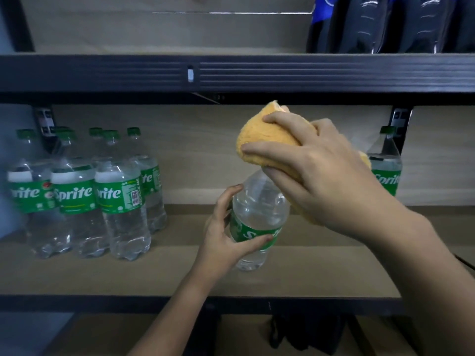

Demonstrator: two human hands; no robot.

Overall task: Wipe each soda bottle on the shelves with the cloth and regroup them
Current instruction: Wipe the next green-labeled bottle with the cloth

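One bottle (258,219) gripped at label by left hand (226,235); right hand (316,173) clutches cloth (267,140) over its cap. Bottle group (82,191) well left of left hand.

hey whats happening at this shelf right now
A person is cleaning soda bottles. The left hand holds a clear plastic Sprite bottle with a green label around its middle, above the wooden shelf board. The right hand presses a crumpled yellow cloth over the bottle's top. A group of similar Sprite bottles stands at the left, and a lone Sprite bottle stands at the right.
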